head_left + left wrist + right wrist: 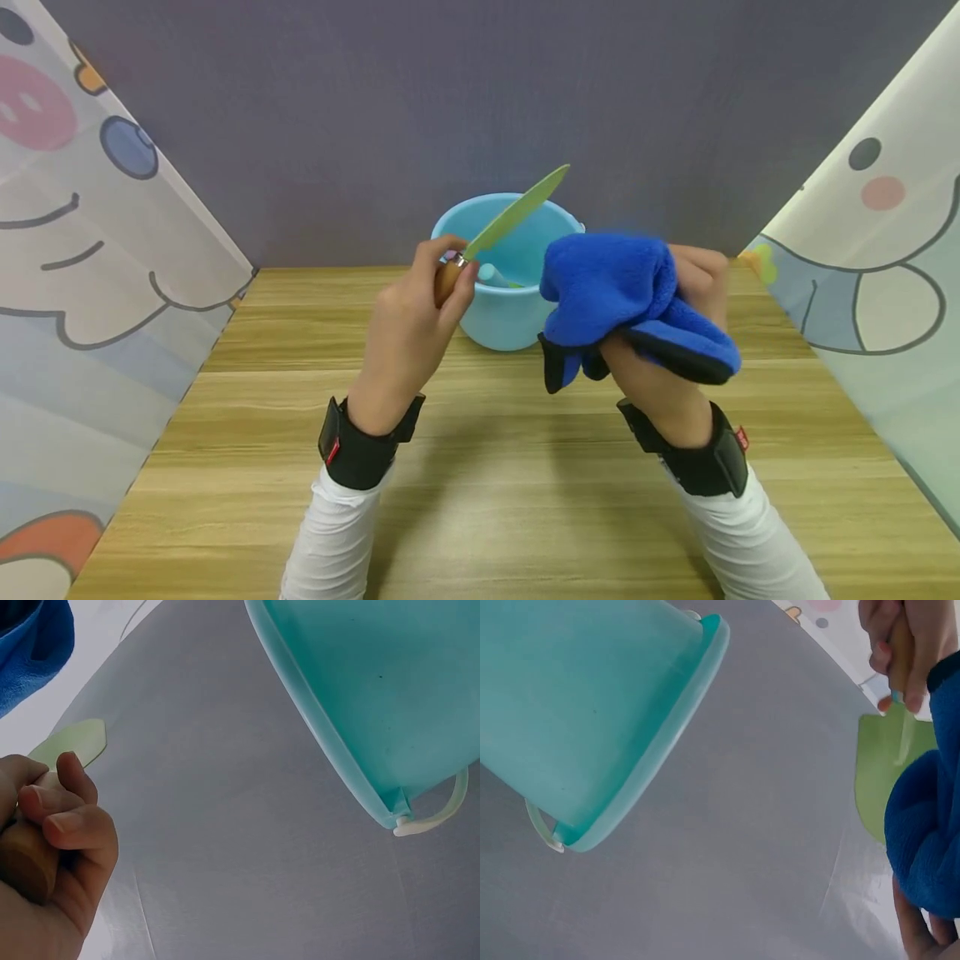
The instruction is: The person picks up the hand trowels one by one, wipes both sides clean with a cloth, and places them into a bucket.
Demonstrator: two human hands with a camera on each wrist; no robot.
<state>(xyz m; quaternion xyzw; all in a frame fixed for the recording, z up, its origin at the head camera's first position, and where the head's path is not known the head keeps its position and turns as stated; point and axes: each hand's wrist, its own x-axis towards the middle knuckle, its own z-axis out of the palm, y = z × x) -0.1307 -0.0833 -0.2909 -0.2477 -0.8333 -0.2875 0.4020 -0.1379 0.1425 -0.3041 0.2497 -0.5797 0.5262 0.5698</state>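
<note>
My left hand (408, 321) grips the brown wooden handle of a small trowel (521, 215), its green blade pointing up and to the right above the bucket. Seen from the right wrist, that blade (874, 772) is broad with a rounded end. A blue plush cloth with black edging (607, 279) is bunched in my right hand (701, 275), which it partly covers. The cloth (926, 832) overlaps part of the blade in the right wrist view; in the head view the two are apart. Behind both hands stands a light blue bucket (504, 321).
Inside the bucket lie a pale blue rounded piece (491, 274) and some green and pink bits, mostly hidden. The bucket stands on a wood-grain table (487, 533) near a grey back wall (337, 125). Cartoon-printed sheets (97, 400) flank the table on both sides.
</note>
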